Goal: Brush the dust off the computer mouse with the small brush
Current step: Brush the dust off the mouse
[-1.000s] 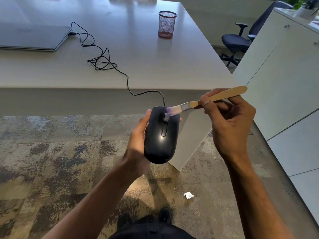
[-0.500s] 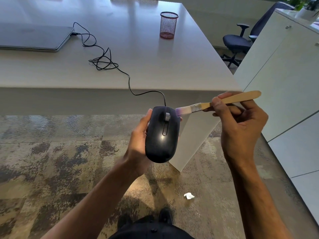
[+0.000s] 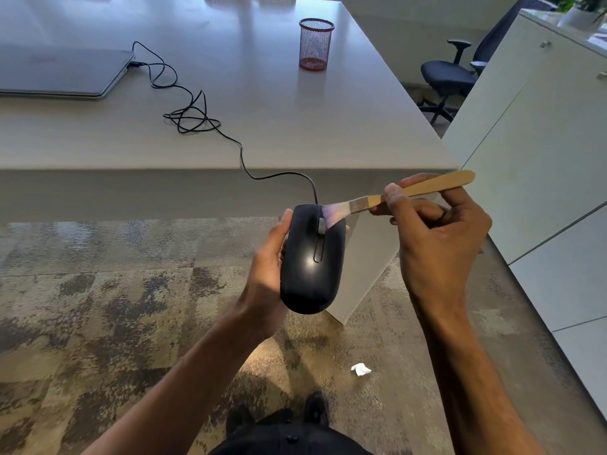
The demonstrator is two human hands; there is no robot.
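A black wired computer mouse (image 3: 312,267) is held in the air in front of the desk edge, gripped from its left side by my left hand (image 3: 267,257). Its black cable (image 3: 197,119) runs up over the desk to a closed laptop. My right hand (image 3: 433,231) pinches the wooden handle of a small brush (image 3: 394,197). The pale bristles lie on the mouse's front, right at the scroll wheel, and look blurred.
A white desk (image 3: 295,133) carries a closed grey laptop (image 3: 59,72) at the left and a red mesh pen cup (image 3: 315,44). White cabinets (image 3: 542,142) stand to the right, an office chair (image 3: 450,77) behind. A crumpled white scrap (image 3: 360,369) lies on the carpet.
The brush swung out to the right off the mouse's front half a second ago, and its bristles are now back on the scroll wheel. The mouse stays in my left hand.
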